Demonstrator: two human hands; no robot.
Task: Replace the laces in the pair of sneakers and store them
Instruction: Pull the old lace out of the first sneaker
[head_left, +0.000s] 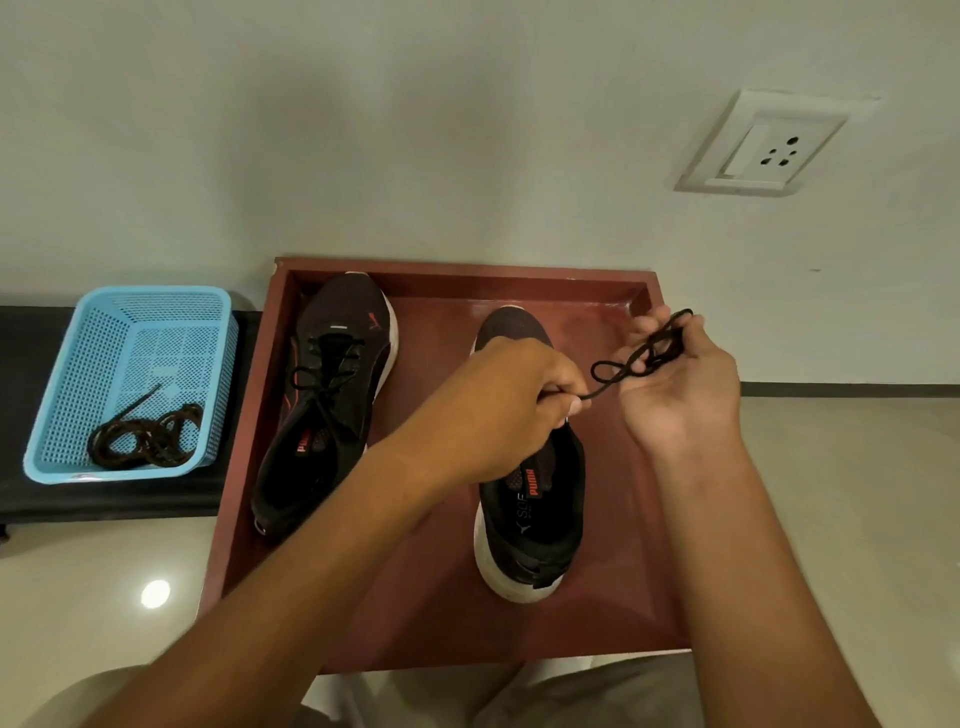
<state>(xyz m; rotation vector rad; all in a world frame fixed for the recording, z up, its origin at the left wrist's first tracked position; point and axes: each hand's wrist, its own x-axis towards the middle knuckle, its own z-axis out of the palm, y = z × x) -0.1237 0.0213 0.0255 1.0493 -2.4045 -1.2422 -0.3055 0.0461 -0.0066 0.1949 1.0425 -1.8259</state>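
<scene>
Two black sneakers stand in a reddish-brown tray. The left sneaker is laced with a black lace. The right sneaker has no lace that I can see; my left hand hides its middle. A black lace is bunched in loops in my right hand, which holds it up, palm facing me. My left hand pinches one end of that lace above the right sneaker.
A light blue perforated basket stands left of the tray on a black surface and holds a coiled dark brown lace. The wall with a white socket plate rises behind. Pale floor tiles lie around the tray.
</scene>
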